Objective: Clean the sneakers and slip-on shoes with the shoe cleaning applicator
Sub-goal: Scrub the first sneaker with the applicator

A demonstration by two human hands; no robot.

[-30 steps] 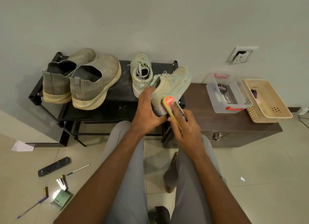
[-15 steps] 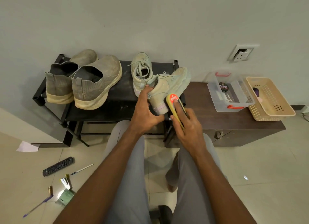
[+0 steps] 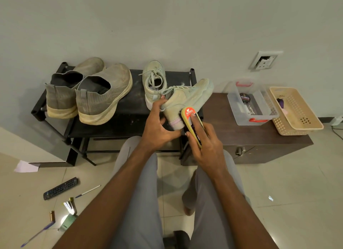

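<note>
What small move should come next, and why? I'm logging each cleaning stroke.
Probably a short stroke of the applicator along the heel side of the held sneaker. The right hand already holds it against the heel end, the left hand steadies the shoe, and the upper looks dusty.

"KIWI" on the applicator [image 3: 191, 122], "Cherry" on the tin [image 3: 244, 97]

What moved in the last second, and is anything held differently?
The yellow shoe cleaning applicator in the right hand slid back along the heel side of the pale green lace-up sneaker. The left hand still grips that sneaker. The other shoes have not moved.
</note>
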